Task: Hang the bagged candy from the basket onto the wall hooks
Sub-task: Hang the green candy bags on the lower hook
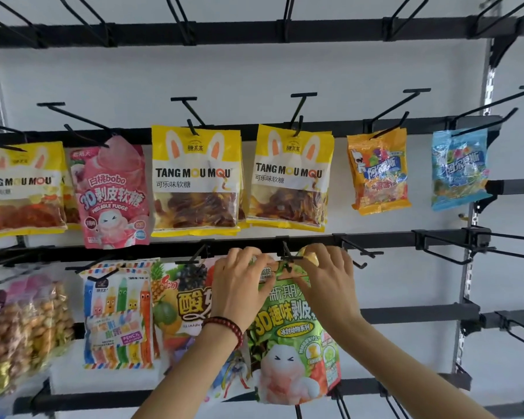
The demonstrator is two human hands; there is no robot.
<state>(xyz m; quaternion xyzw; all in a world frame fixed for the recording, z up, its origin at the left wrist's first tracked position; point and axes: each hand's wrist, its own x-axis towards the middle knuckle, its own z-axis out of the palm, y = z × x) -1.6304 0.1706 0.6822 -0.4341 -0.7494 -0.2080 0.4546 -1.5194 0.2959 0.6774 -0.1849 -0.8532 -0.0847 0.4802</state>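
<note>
The left hand [239, 287] and right hand [327, 276] pinch the top of the glossy green plastic candy bag [291, 331] at the black wire hook [288, 256] (probably to line up its hole).

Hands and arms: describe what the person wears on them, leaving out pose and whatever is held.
The left hand and right hand wear no gloves, and no sleeves show on either arm. A bracelet of round, dark red beads circles the left wrist. The right wrist is bare. No rings or watch show.
</note>
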